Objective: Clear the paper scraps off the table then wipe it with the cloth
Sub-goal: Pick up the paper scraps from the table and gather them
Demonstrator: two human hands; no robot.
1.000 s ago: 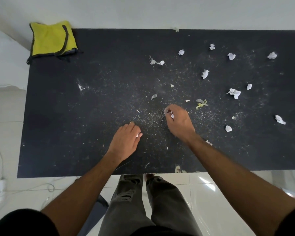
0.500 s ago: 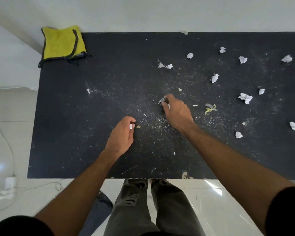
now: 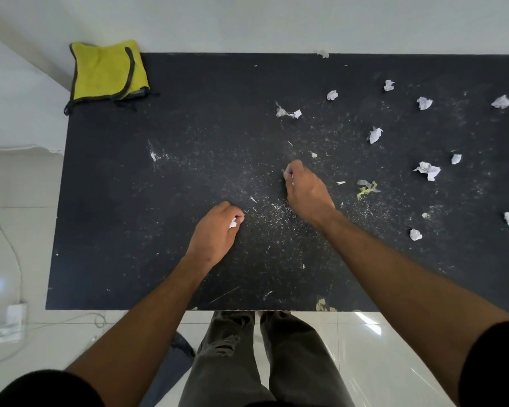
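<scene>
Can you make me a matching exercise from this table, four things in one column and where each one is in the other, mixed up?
Things:
1. cloth
2. left hand
3. right hand
4. yellow-green scrap

Places or states:
A. mid-table, pinching a paper bit at its fingertips, farther from the person than the other hand
B. lying loose on the table just right of the right hand
C. far left corner of the table, folded, untouched
D. nearer the person, holding a white paper bit

Pairs: 1-C, 2-D, 3-A, 4-B
</scene>
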